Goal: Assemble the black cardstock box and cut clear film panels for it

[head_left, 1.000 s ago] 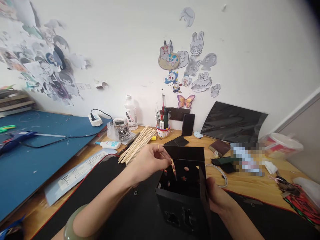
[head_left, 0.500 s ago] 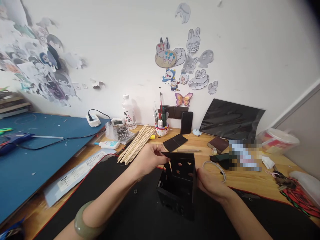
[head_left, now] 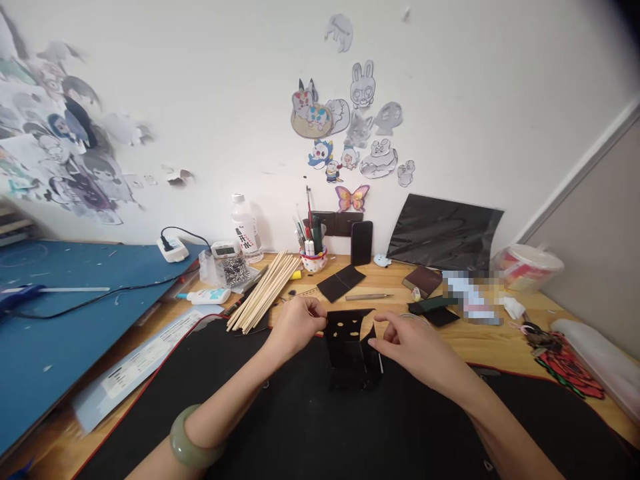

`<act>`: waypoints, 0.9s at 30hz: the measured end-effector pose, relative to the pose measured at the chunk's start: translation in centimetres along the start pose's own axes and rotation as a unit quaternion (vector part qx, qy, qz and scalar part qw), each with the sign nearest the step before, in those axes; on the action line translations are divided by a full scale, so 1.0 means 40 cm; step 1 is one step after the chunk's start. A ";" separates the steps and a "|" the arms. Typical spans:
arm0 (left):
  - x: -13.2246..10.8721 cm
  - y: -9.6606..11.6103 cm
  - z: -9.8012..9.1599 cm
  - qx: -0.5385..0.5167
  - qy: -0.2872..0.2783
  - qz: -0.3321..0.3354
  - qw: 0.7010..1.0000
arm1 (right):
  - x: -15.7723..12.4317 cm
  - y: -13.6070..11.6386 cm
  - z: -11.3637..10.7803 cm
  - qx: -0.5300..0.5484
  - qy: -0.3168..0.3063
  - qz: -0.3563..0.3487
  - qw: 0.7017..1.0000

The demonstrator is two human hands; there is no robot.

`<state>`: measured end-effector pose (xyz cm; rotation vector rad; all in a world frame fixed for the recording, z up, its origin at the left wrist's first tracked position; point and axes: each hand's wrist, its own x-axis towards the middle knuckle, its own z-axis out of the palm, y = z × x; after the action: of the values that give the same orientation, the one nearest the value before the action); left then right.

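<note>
A black card box (head_left: 345, 357) with small cut-out holes in one wall stands over the black mat in front of me. My left hand (head_left: 300, 323) is closed, thumb and fingers pinching the top left corner of that wall. At the box's right side is my right hand (head_left: 407, 343), its thumb and forefinger apart around a curved edge. The thumb tip seems to touch the box there; I cannot tell how firmly. The box's lower part blends into the dark mat (head_left: 310, 433).
Wooden sticks (head_left: 265, 293), a glue bottle (head_left: 204, 296) and a pen cup (head_left: 314, 259) stand or lie behind and left. Beyond the box are a folded black card (head_left: 341, 283) and a slim pen-like tool (head_left: 370, 297). A black sheet (head_left: 445, 233) leans on the wall.
The box has turned and sits a little farther off, its cut-out wall now showing between the hands. My right hand has moved from flat along the side to the top right corner, fingers parted.
</note>
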<state>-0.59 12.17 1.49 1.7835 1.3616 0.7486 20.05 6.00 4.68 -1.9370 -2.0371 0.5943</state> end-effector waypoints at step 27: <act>0.016 0.002 0.067 -0.087 -0.044 0.041 0.994 | 0.037 0.025 0.016 0.005 0.068 -0.008 0.998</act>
<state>1.79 12.19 0.10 1.7217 1.1362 0.7981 20.56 7.41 3.53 -1.8983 -1.9613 0.4556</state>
